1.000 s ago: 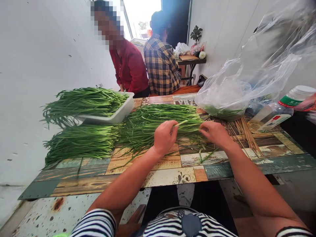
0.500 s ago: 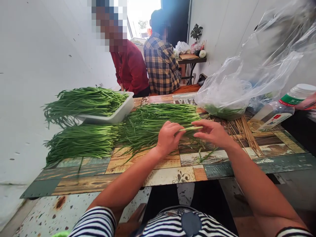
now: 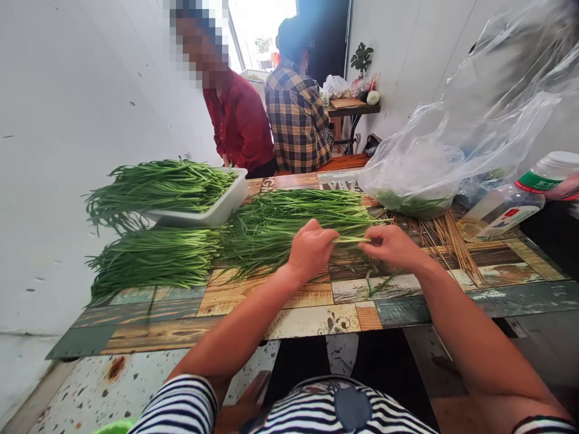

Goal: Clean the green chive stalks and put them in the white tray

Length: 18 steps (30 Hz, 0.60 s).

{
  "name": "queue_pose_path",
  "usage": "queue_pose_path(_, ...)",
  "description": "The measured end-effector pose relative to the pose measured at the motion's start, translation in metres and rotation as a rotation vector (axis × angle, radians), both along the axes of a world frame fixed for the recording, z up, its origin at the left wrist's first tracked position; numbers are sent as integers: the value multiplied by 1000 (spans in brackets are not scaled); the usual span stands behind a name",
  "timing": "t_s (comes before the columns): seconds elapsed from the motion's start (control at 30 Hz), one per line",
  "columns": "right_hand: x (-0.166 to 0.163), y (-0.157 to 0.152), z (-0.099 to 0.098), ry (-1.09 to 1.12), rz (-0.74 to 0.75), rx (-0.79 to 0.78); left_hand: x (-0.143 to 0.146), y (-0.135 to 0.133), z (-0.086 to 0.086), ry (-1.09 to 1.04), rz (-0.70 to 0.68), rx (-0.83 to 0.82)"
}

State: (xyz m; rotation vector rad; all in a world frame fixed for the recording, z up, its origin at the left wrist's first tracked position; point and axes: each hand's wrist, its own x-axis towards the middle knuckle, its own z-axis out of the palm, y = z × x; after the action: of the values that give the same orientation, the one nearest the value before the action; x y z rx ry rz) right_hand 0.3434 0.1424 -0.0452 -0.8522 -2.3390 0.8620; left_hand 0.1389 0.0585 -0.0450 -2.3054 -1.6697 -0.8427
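My left hand (image 3: 311,250) is closed around a small bunch of green chive stalks (image 3: 350,240), whose cut ends stick out to the right. My right hand (image 3: 392,246) pinches those pale ends just beside the left hand. Both hands hover over the near edge of a loose pile of chives (image 3: 289,223) lying across the patterned table (image 3: 312,319). A tidier heap of chives (image 3: 154,259) lies to the left, and more fill a white tray (image 3: 217,211) behind it.
Bamboo skewers (image 3: 446,241) lie to the right of my hands. Behind them sit a large clear plastic bag of greens (image 3: 420,181) and a tilted plastic bottle (image 3: 511,208). Two people (image 3: 271,120) sit at the far end, near a small side table (image 3: 353,108).
My right hand came in from the right to meet the left and took the stalk ends between its fingers. Both hands then dropped slightly toward the pile.
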Motion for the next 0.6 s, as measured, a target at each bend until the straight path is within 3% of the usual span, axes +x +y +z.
queue_pose_path(0.1,0,-4,11,50,66,-181,4,-1,1,-62,8,-84)
queue_pose_path(0.17,-3,-7,13,101,35,-210,7,-1,2,-70,15,-127)
queue_pose_path(0.27,-8,-7,6,61,18,-71,9,-1,3,-22,5,-151)
queue_pose_path(0.43,-4,1,-10,-217,-160,359,5,2,2,29,-8,-196)
queue_pose_path(0.6,3,-1,2,-164,-114,308,0,5,1,-18,10,-223)
